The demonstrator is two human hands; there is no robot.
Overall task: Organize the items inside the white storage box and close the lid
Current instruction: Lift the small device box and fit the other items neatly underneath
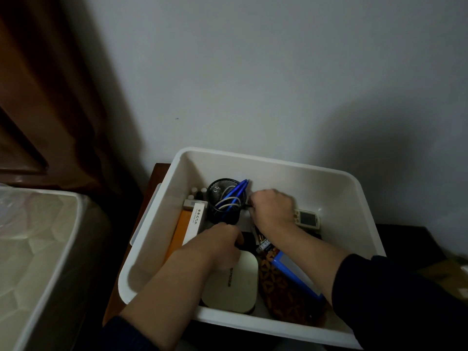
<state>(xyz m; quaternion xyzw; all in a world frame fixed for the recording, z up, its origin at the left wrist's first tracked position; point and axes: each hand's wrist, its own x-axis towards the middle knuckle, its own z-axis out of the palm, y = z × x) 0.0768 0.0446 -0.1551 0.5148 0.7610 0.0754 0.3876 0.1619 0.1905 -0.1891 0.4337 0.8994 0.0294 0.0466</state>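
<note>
Both my hands are inside the open white storage box (336, 188). A black mesh pen cup (222, 198) with blue pens stands at the back left. My right hand (273, 207), fingers curled, pinches a thin dark item right beside the cup. My left hand (222, 243) curls over a black object in front of the cup, above a cream rounded case (235, 285). An orange box (179, 236) and a white carton (193, 224) lie along the left wall. Batteries (263, 243), a brown patterned pouch (283, 292), a blue-framed item (296, 272) and a small white device (307, 219) lie on the right.
The box sits on a dark wooden stand (157, 178) against a pale wall. A white panel, possibly the lid (144, 214), leans between box and stand on the left. A mattress (30, 249) lies at the left, a brown curtain (38, 84) behind it.
</note>
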